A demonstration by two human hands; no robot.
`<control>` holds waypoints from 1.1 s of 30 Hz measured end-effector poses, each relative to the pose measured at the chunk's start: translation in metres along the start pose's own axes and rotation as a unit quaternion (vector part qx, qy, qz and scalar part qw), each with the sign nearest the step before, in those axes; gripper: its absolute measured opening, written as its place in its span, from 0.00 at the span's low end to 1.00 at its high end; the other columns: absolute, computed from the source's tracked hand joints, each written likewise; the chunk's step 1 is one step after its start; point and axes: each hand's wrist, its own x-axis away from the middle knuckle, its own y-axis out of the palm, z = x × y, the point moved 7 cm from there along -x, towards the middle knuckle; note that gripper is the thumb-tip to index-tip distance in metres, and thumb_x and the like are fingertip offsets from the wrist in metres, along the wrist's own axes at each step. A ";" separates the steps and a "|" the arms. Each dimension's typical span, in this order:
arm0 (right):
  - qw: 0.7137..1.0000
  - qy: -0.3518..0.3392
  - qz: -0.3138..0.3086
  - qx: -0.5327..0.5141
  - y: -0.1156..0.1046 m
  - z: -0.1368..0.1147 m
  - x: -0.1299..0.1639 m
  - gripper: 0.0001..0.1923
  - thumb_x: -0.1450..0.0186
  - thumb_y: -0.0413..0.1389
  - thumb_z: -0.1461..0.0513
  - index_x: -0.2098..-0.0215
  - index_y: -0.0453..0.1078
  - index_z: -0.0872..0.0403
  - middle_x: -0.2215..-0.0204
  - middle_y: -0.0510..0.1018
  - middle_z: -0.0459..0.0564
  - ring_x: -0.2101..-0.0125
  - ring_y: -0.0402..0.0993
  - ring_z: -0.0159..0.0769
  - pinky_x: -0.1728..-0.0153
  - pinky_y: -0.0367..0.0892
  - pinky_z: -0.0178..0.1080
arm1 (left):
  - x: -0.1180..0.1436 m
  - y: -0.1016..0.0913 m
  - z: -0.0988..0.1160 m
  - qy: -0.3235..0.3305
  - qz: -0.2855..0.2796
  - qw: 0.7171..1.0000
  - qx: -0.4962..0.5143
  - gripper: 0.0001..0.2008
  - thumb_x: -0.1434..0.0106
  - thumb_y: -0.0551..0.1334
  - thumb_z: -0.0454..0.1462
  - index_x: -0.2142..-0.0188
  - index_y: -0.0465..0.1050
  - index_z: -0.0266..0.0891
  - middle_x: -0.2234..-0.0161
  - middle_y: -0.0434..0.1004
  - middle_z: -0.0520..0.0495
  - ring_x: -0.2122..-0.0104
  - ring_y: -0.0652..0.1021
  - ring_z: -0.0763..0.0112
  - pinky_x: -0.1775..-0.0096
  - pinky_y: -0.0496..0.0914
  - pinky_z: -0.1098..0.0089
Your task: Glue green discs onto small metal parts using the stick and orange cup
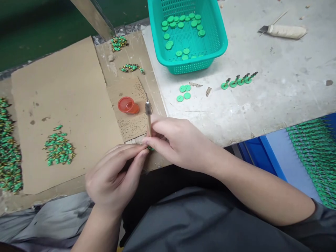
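My right hand (178,140) grips a thin paintbrush (148,117) with a wooden handle, its tip pointing away from me. My left hand (115,173) pinches a tiny green piece (150,148) between thumb and forefinger, right under the brush hand; most of the piece is hidden by fingers. Both hands meet at the near edge of the table, over a sheet of cardboard (63,105). A small orange paint cup (127,105) sits just beyond the brush.
A pile of small green painted pieces (59,148) lies on the cardboard, with a larger heap (7,157) at the far left. A teal basket (187,33) holds green discs. Loose discs (183,92) and figures on disc bases (238,81) stand on the grey tabletop.
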 end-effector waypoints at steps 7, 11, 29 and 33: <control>1.000 -0.009 -0.018 0.020 0.002 -0.001 0.000 0.13 0.16 0.55 0.64 0.61 0.68 0.51 0.60 0.77 0.43 0.59 0.79 0.33 0.55 0.70 0.35 | 0.000 0.000 -0.001 0.000 0.002 1.000 0.006 0.16 0.33 0.74 0.24 0.50 0.86 0.42 0.55 0.90 0.51 0.57 0.88 0.71 0.49 0.83 0.68; 0.999 -0.013 -0.019 0.025 0.001 -0.002 0.000 0.13 0.15 0.54 0.63 0.62 0.68 0.51 0.61 0.77 0.43 0.61 0.78 0.33 0.57 0.70 0.36 | -0.001 0.000 0.000 0.007 0.001 1.000 0.012 0.16 0.33 0.74 0.24 0.50 0.86 0.43 0.56 0.90 0.52 0.57 0.88 0.71 0.49 0.83 0.69; 0.988 -0.021 -0.091 0.124 0.015 -0.017 -0.001 0.08 0.16 0.50 0.64 0.50 0.71 0.50 0.59 0.82 0.48 0.59 0.78 0.40 0.59 0.68 0.40 | 0.001 -0.002 -0.001 0.016 0.014 0.999 -0.042 0.11 0.31 0.74 0.28 0.54 0.87 0.45 0.58 0.91 0.49 0.59 0.90 0.65 0.50 0.84 0.66; 0.998 -0.009 0.036 0.052 0.000 -0.006 0.009 0.12 0.16 0.52 0.61 0.60 0.69 0.51 0.60 0.81 0.48 0.60 0.79 0.36 0.57 0.71 0.38 | -0.001 0.000 0.000 0.017 0.008 1.000 -0.016 0.15 0.32 0.74 0.28 0.49 0.88 0.46 0.56 0.92 0.49 0.58 0.90 0.65 0.49 0.84 0.65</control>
